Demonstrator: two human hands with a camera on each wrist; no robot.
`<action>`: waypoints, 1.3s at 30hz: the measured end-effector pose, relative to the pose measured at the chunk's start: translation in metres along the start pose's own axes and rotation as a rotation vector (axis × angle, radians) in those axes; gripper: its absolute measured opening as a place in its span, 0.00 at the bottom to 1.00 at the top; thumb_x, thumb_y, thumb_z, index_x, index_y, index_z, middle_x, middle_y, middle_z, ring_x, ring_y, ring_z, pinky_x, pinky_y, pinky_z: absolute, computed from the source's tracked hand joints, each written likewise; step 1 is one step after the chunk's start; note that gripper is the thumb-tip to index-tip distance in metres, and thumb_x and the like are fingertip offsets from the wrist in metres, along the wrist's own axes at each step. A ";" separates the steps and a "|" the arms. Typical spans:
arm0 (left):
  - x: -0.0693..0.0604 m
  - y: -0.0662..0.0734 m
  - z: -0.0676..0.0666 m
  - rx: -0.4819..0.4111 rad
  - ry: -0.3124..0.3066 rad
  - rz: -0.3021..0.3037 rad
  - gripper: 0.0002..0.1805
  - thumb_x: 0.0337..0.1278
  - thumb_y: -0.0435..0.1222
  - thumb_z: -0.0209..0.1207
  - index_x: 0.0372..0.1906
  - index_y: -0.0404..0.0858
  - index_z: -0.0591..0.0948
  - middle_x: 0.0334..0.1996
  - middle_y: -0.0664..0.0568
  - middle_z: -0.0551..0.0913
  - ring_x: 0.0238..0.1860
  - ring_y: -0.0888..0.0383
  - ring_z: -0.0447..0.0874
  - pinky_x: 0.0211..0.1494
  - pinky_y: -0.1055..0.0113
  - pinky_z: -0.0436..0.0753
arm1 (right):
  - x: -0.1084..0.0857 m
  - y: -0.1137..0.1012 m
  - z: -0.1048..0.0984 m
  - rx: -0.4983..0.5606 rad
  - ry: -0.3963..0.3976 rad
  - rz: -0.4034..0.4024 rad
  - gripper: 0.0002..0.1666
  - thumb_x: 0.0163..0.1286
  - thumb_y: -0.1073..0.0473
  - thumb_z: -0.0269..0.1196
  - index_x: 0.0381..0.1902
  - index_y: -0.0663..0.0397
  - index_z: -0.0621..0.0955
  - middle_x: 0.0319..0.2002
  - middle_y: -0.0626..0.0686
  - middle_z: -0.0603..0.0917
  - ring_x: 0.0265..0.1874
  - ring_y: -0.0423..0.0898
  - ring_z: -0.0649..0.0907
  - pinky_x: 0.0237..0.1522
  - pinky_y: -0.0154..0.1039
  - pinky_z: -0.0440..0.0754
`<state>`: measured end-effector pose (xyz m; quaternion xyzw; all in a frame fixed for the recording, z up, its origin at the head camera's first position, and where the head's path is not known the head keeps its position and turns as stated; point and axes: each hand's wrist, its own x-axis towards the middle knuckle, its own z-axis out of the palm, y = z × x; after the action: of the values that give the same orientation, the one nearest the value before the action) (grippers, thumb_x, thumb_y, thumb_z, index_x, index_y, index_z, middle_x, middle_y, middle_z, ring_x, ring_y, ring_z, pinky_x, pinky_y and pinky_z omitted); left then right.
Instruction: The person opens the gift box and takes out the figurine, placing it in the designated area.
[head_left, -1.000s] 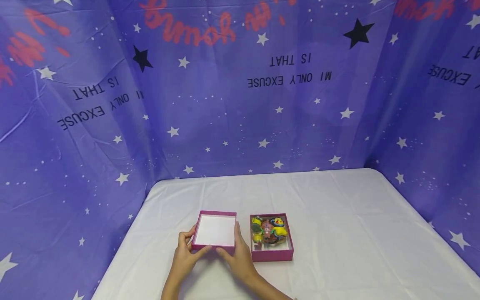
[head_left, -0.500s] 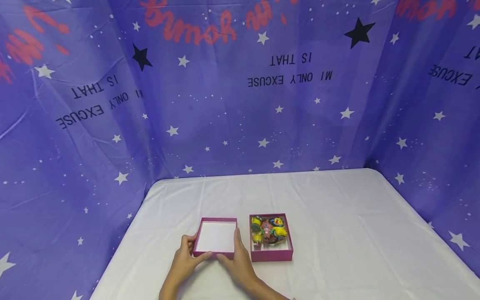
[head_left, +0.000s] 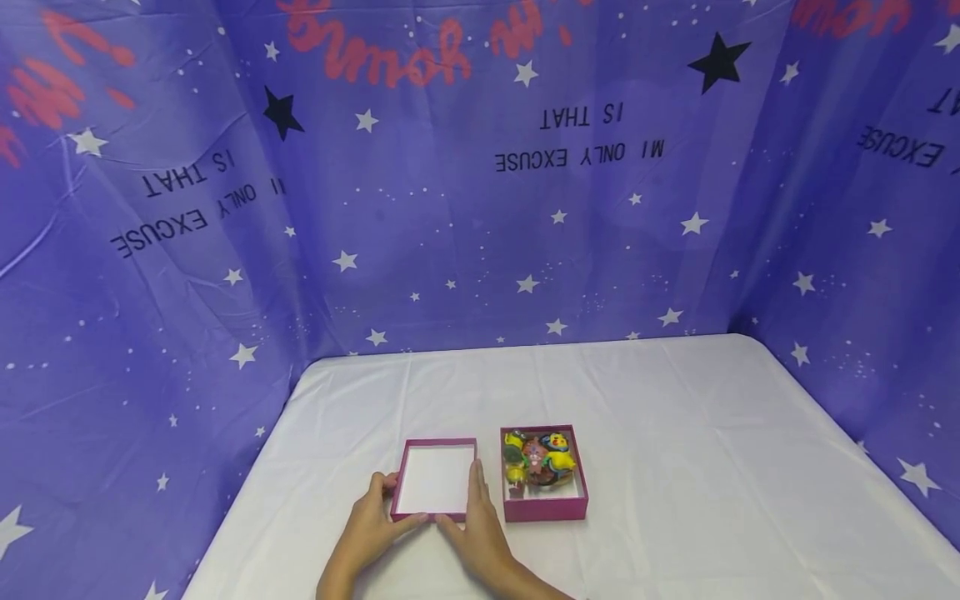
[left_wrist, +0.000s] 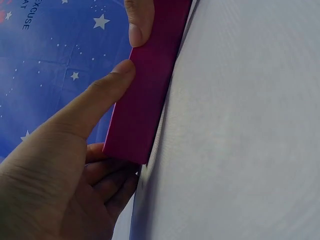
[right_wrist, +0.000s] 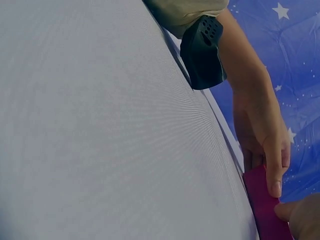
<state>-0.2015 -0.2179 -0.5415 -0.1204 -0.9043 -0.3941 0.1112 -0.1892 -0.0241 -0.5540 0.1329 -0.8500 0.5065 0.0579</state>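
Note:
A square magenta box lid with a white inside lies open side up at the table's near part. My left hand grips its left near corner, thumb along the near wall and fingers at the left side. My right hand holds the right near corner, with long fingers up the right side and its thumb close to the left one. In the left wrist view, the lid's magenta wall stands between thumb and fingers. Right of the lid sits a matching magenta box holding several small toy figures, yellow and brown among them.
A white cloth covers the table. Purple star-printed curtains hang behind it and along both sides. A dark device shows near a sleeve in the right wrist view.
Both hands have brought the box lid nearer to me and slightly to the right, still holding it. The box of toy figures has stayed in place.

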 end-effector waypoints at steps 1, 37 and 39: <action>0.000 0.000 0.000 -0.005 -0.009 0.000 0.37 0.34 0.50 0.71 0.45 0.32 0.67 0.48 0.37 0.78 0.50 0.40 0.76 0.53 0.47 0.75 | 0.000 0.000 -0.001 -0.002 0.002 -0.002 0.56 0.62 0.50 0.63 0.69 0.70 0.41 0.69 0.69 0.44 0.64 0.68 0.54 0.61 0.60 0.57; 0.035 0.096 -0.013 0.078 0.089 -0.090 0.39 0.64 0.54 0.48 0.67 0.29 0.57 0.66 0.36 0.58 0.68 0.40 0.49 0.69 0.47 0.51 | 0.006 -0.030 -0.170 0.022 0.007 -0.174 0.25 0.60 0.54 0.65 0.56 0.49 0.77 0.56 0.51 0.77 0.57 0.52 0.73 0.58 0.54 0.69; 0.041 0.109 0.005 0.037 0.095 -0.044 0.39 0.64 0.55 0.46 0.69 0.32 0.54 0.68 0.39 0.55 0.69 0.43 0.47 0.69 0.49 0.51 | 0.010 -0.010 -0.181 0.061 0.071 -0.158 0.26 0.60 0.55 0.66 0.57 0.50 0.76 0.57 0.51 0.76 0.58 0.51 0.73 0.58 0.53 0.69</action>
<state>-0.2076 -0.1366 -0.4575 -0.0798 -0.9076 -0.3849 0.1474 -0.2021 0.1278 -0.4563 0.1833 -0.8183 0.5306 0.1237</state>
